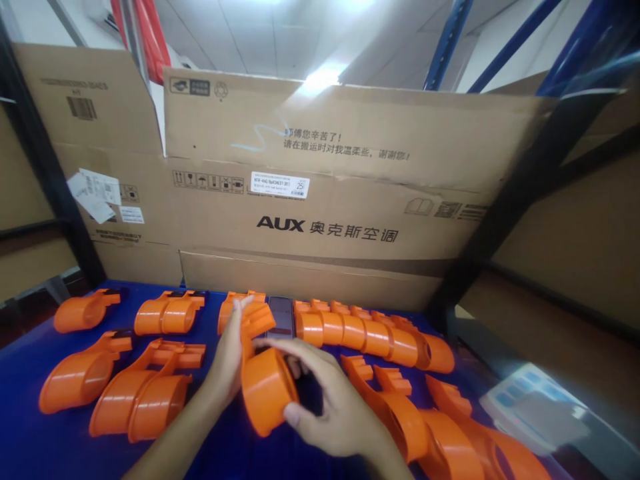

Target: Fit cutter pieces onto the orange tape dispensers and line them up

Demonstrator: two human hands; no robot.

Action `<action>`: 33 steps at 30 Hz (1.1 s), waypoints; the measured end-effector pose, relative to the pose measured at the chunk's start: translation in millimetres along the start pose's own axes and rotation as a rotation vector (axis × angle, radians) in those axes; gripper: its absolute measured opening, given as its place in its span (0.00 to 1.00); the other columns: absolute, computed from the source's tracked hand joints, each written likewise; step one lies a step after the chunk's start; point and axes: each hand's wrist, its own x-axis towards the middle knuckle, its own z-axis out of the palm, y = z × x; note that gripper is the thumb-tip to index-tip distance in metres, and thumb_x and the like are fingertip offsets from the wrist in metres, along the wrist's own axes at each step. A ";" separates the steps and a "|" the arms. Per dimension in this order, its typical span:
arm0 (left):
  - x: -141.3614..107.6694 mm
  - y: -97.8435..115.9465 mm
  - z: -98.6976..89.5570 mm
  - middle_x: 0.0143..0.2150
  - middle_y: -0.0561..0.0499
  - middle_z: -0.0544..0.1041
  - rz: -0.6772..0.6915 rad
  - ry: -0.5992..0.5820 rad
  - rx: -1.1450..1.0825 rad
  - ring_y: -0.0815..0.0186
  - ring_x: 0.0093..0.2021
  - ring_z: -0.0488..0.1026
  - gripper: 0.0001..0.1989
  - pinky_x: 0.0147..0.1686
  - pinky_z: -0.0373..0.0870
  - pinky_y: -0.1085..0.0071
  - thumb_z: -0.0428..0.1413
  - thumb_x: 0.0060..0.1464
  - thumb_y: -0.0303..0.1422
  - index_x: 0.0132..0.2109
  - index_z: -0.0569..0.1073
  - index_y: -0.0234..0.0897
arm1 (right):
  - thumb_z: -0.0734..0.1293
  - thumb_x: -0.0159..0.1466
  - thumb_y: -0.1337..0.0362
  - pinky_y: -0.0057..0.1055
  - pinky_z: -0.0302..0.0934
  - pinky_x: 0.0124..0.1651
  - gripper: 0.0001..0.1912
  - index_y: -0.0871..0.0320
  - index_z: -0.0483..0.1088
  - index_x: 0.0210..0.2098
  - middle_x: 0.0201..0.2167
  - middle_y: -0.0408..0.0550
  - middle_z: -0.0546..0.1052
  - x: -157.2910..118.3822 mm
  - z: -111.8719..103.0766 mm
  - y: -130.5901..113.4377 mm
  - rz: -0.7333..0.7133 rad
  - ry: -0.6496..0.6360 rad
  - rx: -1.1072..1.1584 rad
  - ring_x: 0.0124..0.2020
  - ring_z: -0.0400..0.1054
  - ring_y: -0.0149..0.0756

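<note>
An orange plastic ring with a bracket arm (267, 390) is held up over the blue surface, tilted, its bracket end pointing away from me. My left hand (231, 353) supports it along the left side, with fingers partly hidden behind the arm. My right hand (327, 393) grips the ring from the right, the thumb on its near rim and fingers reaching over the far side. Behind the hands stands another orange ring part (227, 313), partly covered. A dark flat rectangular object (281, 317) lies just past the held part.
Several similar orange parts lie left (80, 377) and right (363, 333) on the blue surface (25, 373). At the right edge stands a pale device with blue panels (537, 407). Cardboard (325, 200) walls off the back, between dark posts (520, 180).
</note>
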 end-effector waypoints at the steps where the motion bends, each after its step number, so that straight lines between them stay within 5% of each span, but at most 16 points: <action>1: -9.3 2.9 -0.6 0.68 0.44 0.69 0.114 0.009 0.127 0.53 0.67 0.66 0.34 0.64 0.64 0.54 0.42 0.63 0.60 0.66 0.65 0.47 | 0.69 0.65 0.54 0.43 0.67 0.57 0.31 0.50 0.63 0.66 0.60 0.52 0.74 -0.4 -1.0 2.1 -0.010 0.061 0.005 0.55 0.71 0.48; 4: -40.9 17.4 -6.9 0.74 0.44 0.58 0.462 -0.222 0.718 0.45 0.72 0.53 0.43 0.69 0.53 0.46 0.54 0.55 0.62 0.71 0.58 0.49 | 0.66 0.68 0.55 0.42 0.64 0.60 0.28 0.50 0.62 0.66 0.59 0.52 0.74 -1.4 -2.6 5.1 -0.012 0.197 -0.002 0.57 0.70 0.48; 6: -57.3 28.6 -11.8 0.71 0.43 0.63 0.553 -0.393 1.060 0.42 0.69 0.59 0.49 0.67 0.58 0.43 0.66 0.47 0.56 0.71 0.58 0.50 | 0.67 0.67 0.55 0.42 0.63 0.61 0.30 0.50 0.61 0.66 0.60 0.52 0.73 -2.0 -1.5 3.8 -0.010 0.182 -0.018 0.59 0.69 0.48; 9: -62.7 48.7 -21.7 0.64 0.44 0.72 0.673 -0.446 1.319 0.45 0.63 0.66 0.47 0.61 0.67 0.46 0.68 0.48 0.44 0.71 0.57 0.49 | 0.68 0.67 0.53 0.43 0.63 0.62 0.32 0.50 0.60 0.68 0.61 0.52 0.72 -2.8 1.3 1.6 0.002 0.124 -0.034 0.59 0.69 0.49; 12: -43.1 79.9 -44.3 0.65 0.44 0.71 0.769 -0.420 1.476 0.47 0.64 0.66 0.43 0.62 0.65 0.48 0.65 0.51 0.38 0.70 0.57 0.47 | 0.63 0.71 0.51 0.43 0.64 0.59 0.29 0.51 0.60 0.68 0.57 0.52 0.74 -3.0 0.6 4.2 0.034 0.187 -0.034 0.55 0.70 0.47; 16: 3.7 127.0 -89.6 0.64 0.43 0.70 0.644 -0.433 1.739 0.48 0.57 0.72 0.37 0.57 0.68 0.51 0.62 0.51 0.38 0.68 0.62 0.46 | 0.55 0.75 0.53 0.43 0.65 0.56 0.21 0.51 0.69 0.61 0.50 0.51 0.77 -1.0 -4.6 10.7 0.070 0.402 -0.025 0.50 0.71 0.46; 19: 35.9 140.9 -115.7 0.61 0.43 0.74 0.581 -0.484 1.852 0.48 0.56 0.73 0.37 0.57 0.65 0.53 0.61 0.50 0.36 0.67 0.63 0.43 | 0.55 0.75 0.53 0.43 0.66 0.53 0.20 0.52 0.74 0.55 0.43 0.51 0.77 1.3 -6.4 11.6 0.092 0.463 -0.028 0.47 0.72 0.45; 23: 62.5 125.2 -129.6 0.60 0.43 0.75 0.507 -0.606 1.880 0.46 0.60 0.70 0.39 0.61 0.60 0.53 0.63 0.47 0.36 0.67 0.65 0.45 | 0.55 0.75 0.52 0.43 0.67 0.49 0.21 0.52 0.75 0.52 0.41 0.51 0.77 2.4 -5.1 10.6 0.110 0.480 -0.018 0.44 0.71 0.46; 29: 77.1 91.3 -136.6 0.58 0.36 0.76 0.418 -0.639 1.963 0.42 0.58 0.71 0.40 0.60 0.59 0.49 0.66 0.44 0.41 0.65 0.68 0.38 | 0.56 0.74 0.53 0.41 0.67 0.46 0.20 0.52 0.77 0.48 0.39 0.50 0.76 0.9 -4.0 12.3 0.123 0.484 -0.005 0.39 0.71 0.44; 33: 78.5 99.2 -147.5 0.69 0.36 0.66 0.384 -0.638 1.955 0.41 0.66 0.64 0.48 0.64 0.54 0.48 0.64 0.47 0.46 0.72 0.58 0.41 | 0.55 0.75 0.53 0.41 0.66 0.47 0.20 0.52 0.77 0.48 0.38 0.50 0.75 -0.2 -4.9 13.5 0.111 0.480 0.007 0.38 0.69 0.42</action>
